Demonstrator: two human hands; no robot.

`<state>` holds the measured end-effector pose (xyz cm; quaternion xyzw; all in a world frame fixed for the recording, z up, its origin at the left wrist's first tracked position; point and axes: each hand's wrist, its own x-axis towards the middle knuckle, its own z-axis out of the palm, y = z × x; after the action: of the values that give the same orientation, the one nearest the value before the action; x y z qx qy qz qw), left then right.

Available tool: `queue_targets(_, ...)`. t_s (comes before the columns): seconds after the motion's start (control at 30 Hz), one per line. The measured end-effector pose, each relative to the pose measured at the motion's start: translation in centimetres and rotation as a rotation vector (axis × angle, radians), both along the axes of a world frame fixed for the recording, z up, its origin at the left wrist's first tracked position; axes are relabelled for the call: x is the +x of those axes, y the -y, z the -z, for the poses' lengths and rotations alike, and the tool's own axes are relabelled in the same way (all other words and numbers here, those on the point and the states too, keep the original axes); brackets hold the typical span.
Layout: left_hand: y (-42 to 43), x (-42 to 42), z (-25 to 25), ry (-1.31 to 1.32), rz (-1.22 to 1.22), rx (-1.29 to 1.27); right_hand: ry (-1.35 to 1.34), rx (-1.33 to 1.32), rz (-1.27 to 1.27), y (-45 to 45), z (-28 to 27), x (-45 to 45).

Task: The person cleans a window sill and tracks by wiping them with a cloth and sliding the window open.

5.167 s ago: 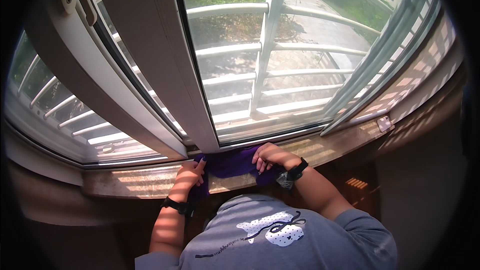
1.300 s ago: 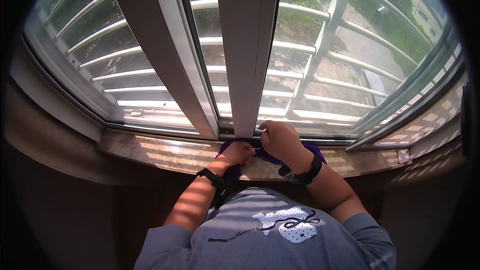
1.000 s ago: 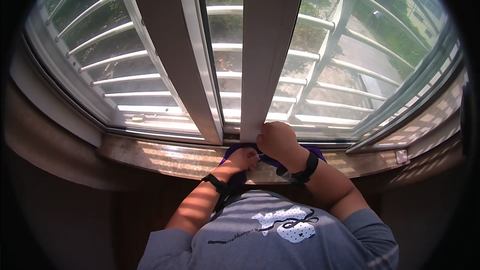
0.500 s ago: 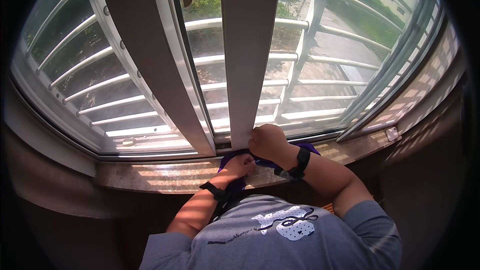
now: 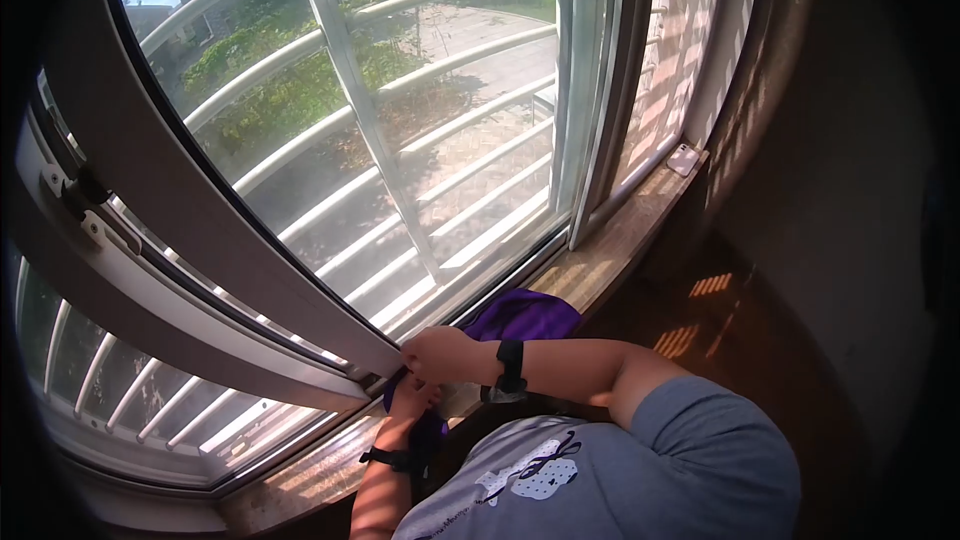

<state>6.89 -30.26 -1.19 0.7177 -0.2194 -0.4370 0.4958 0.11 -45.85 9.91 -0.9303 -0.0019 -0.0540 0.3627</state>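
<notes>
A purple cloth (image 5: 525, 318) lies bunched on the stone sill, with parts of it running under and around both hands. My right hand (image 5: 447, 355) is closed in a fist against the lower corner of the grey window sash (image 5: 345, 325); its fingertips are hidden, so what it grips does not show. Just below it, my left hand (image 5: 412, 400) has its fingers curled at the purple cloth. The two hands almost touch. Both wrists carry black straps.
A phone (image 5: 684, 159) rests on the far right end of the stone sill (image 5: 625, 230). White bars (image 5: 350, 125) stand outside the glass. A handle and latch (image 5: 95, 210) sit on the left frame. Sunlit patches mark the brown floor (image 5: 720, 340).
My view has swung to the right, showing more of the right sill, phone and floor. Both hands stay close together at the sash's lower corner. More of the purple cloth shows right of them.
</notes>
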Motion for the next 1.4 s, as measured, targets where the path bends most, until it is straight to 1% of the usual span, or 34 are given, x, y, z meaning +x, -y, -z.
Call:
queue_targets(0.03,0.4,0.4,0.2,-0.011,0.02,0.005,-0.018,-0.011,0.016,0.8,1.4,-0.8)
queue_targets(0.1,1.4,0.3,0.4,-0.059,0.03,-0.016,-0.175,0.149,0.066,3.6,3.3,-2.7)
queue_targets(0.13,2.0,0.0,0.3,-0.085,0.034,-0.024,-0.335,0.383,0.1,5.7,5.3,-3.2)
queue_targets(0.17,2.9,-0.6,0.0,-0.047,0.055,-0.014,-0.479,0.438,0.246,7.3,5.3,-4.2)
queue_targets(0.2,3.7,-1.1,-0.4,-0.077,0.067,-0.027,-0.421,0.364,0.259,9.2,5.9,-5.1)
queue_targets(0.23,4.5,-1.6,-0.8,-0.11,0.077,-0.04,-0.438,0.369,0.297,10.9,7.2,-5.6)
queue_targets(0.27,5.5,-2.2,-1.4,-0.143,0.086,-0.053,-0.586,0.466,0.335,12.9,9.1,-5.5)
queue_targets(0.3,6.5,-2.7,-2.2,-0.108,0.134,-0.026,-0.564,0.596,0.422,14.1,8.4,-6.6)
queue_targets(0.33,7.6,-3.1,-2.4,-0.113,0.147,-0.004,-0.686,0.851,0.329,17.7,12.4,-5.9)
queue_targets(0.37,8.7,-3.4,-2.5,-0.119,0.16,0.023,-0.629,0.835,0.342,19.3,13.8,-6.7)
queue_targets(0.4,9.7,-3.7,-2.5,-0.126,0.176,0.054,-0.605,0.739,0.398,19.7,13.0,-7.5)
queue_targets(0.43,10.7,-3.8,-2.2,-0.134,0.214,0.065,-0.586,0.643,0.455,20.1,12.0,-8.3)
queue_targets(0.47,11.6,-4.1,-2.2,-0.141,0.241,0.076,-0.597,0.461,0.548,19.9,8.6,-9.4)
queue_targets(0.5,12.7,-4.5,-2.3,-0.147,0.266,0.082,-0.549,0.432,0.59,20.8,8.2,-10.5)
queue_targets(0.6,16.3,-5.4,-2.5,-0.146,0.315,0.096,-0.501,0.565,0.687,24.6,10.2,-12.8)
queue_targets(0.67,18.6,-6.1,-2.5,-0.137,0.322,0.12,-0.6,0.634,0.737,25.6,8.4,-14.3)
queue_targets(0.7,19.5,-6.3,-2.0,-0.108,0.329,0.098,-0.513,0.743,0.734,26.0,8.9,-15.1)
queue_targets(0.77,20.7,-6.7,-2.0,-0.115,0.322,0.113,-0.642,0.79,0.618,28.0,11.9,-14.4)
queue_targets(0.8,21.1,-6.8,-2.1,-0.12,0.316,0.121,-0.706,0.811,0.556,28.1,11.4,-14.0)
queue_targets(0.9,20.7,-6.7,-2.2,-0.174,0.265,0.111,-0.661,0.651,0.573,25.6,9.8,-13.3)
queue_targets(1.0,18.6,-5.9,-1.6,-0.193,0.169,0.106,-0.595,0.699,0.515,22.4,9.3,-12.2)
queue_targets(1.03,17.3,-5.7,-1.3,-0.194,0.122,0.105,-0.635,0.703,0.415,21.5,9.6,-11.3)
queue_targets(1.07,15.7,-5.8,-1.0,-0.067,0.104,0.058,-0.608,0.776,0.366,20.5,9.7,-11.0)
queue_targets(1.13,12.3,-6.4,-1.0,0.19,0.066,-0.013,-0.678,0.758,0.299,18.3,10.1,-9.5)
queue_targets(1.17,10.4,-7.4,-4.6,0.653,0.078,0.041,-0.743,0.721,0.301,17.2,9.8,-8.6)
queue_targets(1.2,8.5,-8.0,-6.9,0.889,0.062,0.081,-0.776,0.674,0.323,16.0,10.6,-7.9)
queue_targets(1.27,4.5,-7.0,-7.3,1.406,-0.056,-0.221,-0.919,0.617,0.142,14.6,10.6,-6.2)
queue_targets(1.33,1.8,-6.1,-8.7,1.746,-0.347,-0.255,-0.839,0.648,0.106,12.8,9.2,-5.8)
queue_targets(1.37,1.0,-5.0,-9.0,1.794,-0.47,-0.346,-0.795,0.665,0.091,11.9,8.7,-6.0)
queue_targets(1.4,0.1,-3.5,-9.5,1.903,-0.567,-0.338,-0.806,0.665,0.081,11.2,8.3,-5.9)
